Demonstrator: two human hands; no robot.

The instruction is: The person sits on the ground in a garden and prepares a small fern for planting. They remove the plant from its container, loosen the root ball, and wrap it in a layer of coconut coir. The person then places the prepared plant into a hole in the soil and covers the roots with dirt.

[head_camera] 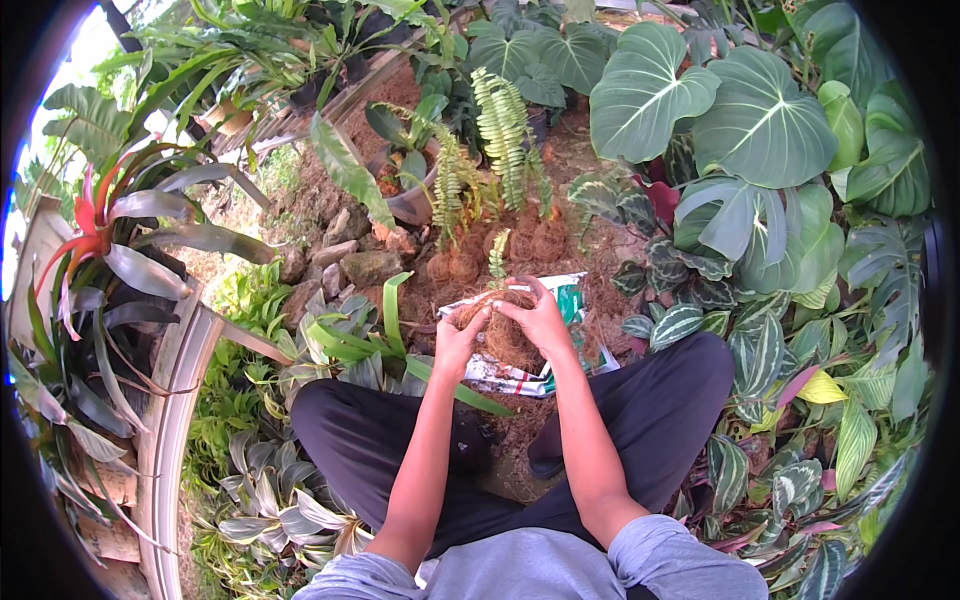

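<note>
Between my two hands is a clump of brown coir-like fibre (510,343), with a small fern frond (497,253) standing up at its far side. My left hand (457,343) grips the clump's left side, thumb pointing inward. From the right, my right hand (541,321) holds it with the thumb on top and the fingers curled over the far edge. Both thumb tips nearly meet above the fibre. Beneath lies a white and green plastic bag (514,382), strewn with loose fibre and partly hidden by the hands.
Beyond the bag, several round fibre balls (547,240) bearing ferns (501,135) sit on the soil. A potted plant (416,202) and rocks (371,268) stand to the left. Large-leaved plants (765,112) crowd the right; a red bromeliad (86,214) overhangs a rail (169,420) at left.
</note>
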